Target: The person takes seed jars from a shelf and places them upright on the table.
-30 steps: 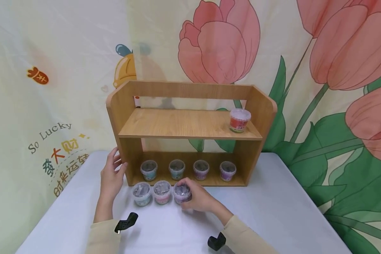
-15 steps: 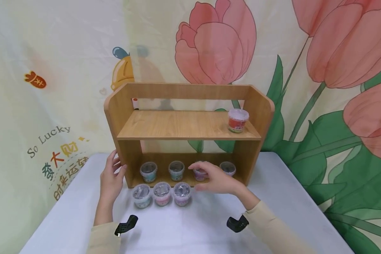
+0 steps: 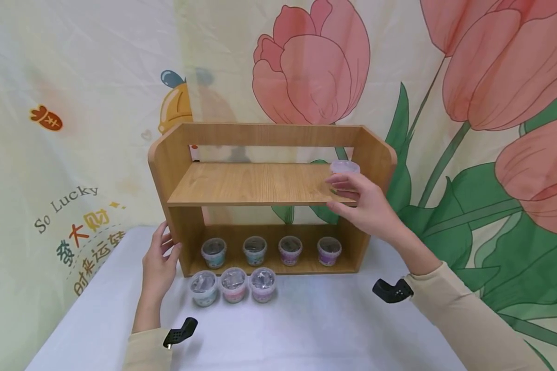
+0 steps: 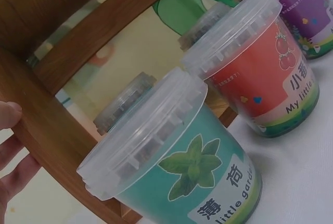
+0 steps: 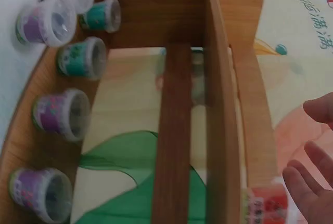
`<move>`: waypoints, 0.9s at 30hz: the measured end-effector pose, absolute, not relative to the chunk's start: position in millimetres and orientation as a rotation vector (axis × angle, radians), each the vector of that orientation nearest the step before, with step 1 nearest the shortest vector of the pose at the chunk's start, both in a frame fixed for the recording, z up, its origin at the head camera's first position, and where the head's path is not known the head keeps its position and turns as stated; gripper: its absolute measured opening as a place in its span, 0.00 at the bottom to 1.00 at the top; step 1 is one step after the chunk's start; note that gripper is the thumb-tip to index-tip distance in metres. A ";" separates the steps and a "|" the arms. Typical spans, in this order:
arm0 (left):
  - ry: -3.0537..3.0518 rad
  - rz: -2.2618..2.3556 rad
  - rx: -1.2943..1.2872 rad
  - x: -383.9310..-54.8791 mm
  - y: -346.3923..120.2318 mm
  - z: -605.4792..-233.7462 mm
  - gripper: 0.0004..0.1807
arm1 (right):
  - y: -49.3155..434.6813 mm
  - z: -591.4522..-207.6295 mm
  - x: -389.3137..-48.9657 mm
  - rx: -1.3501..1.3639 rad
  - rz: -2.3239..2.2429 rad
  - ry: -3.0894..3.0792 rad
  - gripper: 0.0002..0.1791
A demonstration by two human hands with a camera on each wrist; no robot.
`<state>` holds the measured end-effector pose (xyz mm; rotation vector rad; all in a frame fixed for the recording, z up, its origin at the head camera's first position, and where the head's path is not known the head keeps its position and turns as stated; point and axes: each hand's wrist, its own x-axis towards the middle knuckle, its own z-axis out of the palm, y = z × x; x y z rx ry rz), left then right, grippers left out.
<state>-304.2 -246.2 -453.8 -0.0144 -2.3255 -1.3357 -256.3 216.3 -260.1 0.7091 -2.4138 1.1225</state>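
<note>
My left hand [image 3: 157, 270] touches the outer left side of a wooden shelf [image 3: 250, 185], its fingertips [image 4: 26, 169] at the panel's edge in the left wrist view. My right hand [image 3: 370, 208] is raised in front of a lidded plastic tub [image 3: 345, 166] at the upper board's right end. Fingers apart, it hides most of that tub in the head view. The right wrist view shows the tub's red label [image 5: 268, 203] close by the fingertips [image 5: 297, 174]. On the table before the shelf stand a teal tub [image 4: 177, 167], a red tub [image 4: 260, 78] and a purple tub [image 4: 312, 18].
Several more lidded tubs stand in a row on the bottom board, among them a teal one [image 3: 214, 253] and a purple one [image 3: 329, 251]. A white cloth [image 3: 315, 324] covers the table. Behind the shelf hangs a tulip-printed curtain [image 3: 311, 77].
My right hand lets go of the front-row purple tub and moves up and right to the tub on the upper board. The left hand keeps its place on the shelf's side.
</note>
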 end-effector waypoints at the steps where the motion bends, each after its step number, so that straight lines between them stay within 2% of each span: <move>1: -2.326 -1.338 -0.017 -303.7 -246.3 -453.6 0.42 | 219.0 -255.1 -256.8 0.686 1.103 -2.397 0.26; 12: -2.333 -1.348 -0.016 -304.1 -245.9 -455.7 0.43 | 243.4 -231.9 -285.6 0.485 0.982 -2.329 0.29; 23: -2.328 -1.336 -0.035 -305.7 -246.5 -455.0 0.42 | 248.5 -242.5 -309.9 0.428 1.150 -2.515 0.41; 27: -2.335 -1.331 -0.032 -303.7 -247.9 -454.1 0.42 | 249.1 -251.7 -315.4 0.403 1.244 -2.539 0.42</move>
